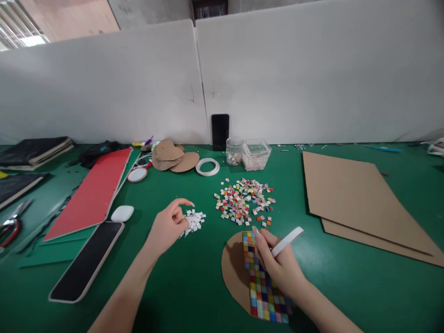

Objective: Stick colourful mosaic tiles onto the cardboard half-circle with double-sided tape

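Note:
My left hand [169, 227] is at a small pile of white square pieces [196, 220]. Its index finger and thumb are apart, the other fingers curl inward, and nothing shows between them. In my right hand [282, 263] is a white pen-shaped tool [288, 241], its tip hidden behind my fingers. That hand rests over a cardboard disc [233, 268], partly covered by rows of multicoloured mosaic tiles [258, 296]. My hand hides part of the tiled side. Beyond the disc lies a loose heap of coloured mosaic tiles [243, 201].
A clear cup [234, 151] and a clear box [255, 155] hold tiles at the back, near an upright phone [220, 132]. Cardboard sheets [360, 194] lie right. Left are another phone [86, 263], a red board [93, 192] and scissors [14, 224].

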`<state>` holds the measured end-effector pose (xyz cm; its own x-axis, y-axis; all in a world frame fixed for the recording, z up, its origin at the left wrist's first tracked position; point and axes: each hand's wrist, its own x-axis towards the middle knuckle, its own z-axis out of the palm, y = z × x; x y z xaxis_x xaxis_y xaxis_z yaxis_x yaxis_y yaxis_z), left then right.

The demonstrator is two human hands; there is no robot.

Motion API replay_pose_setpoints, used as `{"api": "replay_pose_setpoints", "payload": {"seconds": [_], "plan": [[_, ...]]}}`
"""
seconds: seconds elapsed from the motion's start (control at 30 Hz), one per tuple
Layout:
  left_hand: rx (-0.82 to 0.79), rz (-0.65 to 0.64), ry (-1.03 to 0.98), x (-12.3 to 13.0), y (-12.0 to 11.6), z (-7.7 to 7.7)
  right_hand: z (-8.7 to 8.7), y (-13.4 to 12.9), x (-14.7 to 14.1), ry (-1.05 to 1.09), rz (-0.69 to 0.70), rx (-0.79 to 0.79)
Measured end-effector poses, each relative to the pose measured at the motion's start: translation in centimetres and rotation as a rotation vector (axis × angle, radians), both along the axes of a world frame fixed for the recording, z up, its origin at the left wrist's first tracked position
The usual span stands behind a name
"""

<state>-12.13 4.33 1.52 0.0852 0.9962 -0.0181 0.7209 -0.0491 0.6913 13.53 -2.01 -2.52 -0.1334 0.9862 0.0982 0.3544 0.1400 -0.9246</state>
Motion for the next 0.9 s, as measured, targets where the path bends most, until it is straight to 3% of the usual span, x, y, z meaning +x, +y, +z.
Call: {"api": "replay_pose_setpoints", "payload": {"seconds": [0.37, 0.67, 0.9], "plan": [[0.065, -0.064, -0.083, -0.17, 0.0, 0.12, -0.11, 0.06, 0.05, 0.001, 0.0, -0.005], [-0.03, 0.037, -0.174, -0.24, 0.16, 0.65, 0.05, 0.15, 0.16, 0.012, 0.002, 0.0], [0.018, 0.104, -0.05, 0.02, 0.09, 0.76, 0.09, 0.13, 0.15, 0.0, -0.008, 0.011]]}}
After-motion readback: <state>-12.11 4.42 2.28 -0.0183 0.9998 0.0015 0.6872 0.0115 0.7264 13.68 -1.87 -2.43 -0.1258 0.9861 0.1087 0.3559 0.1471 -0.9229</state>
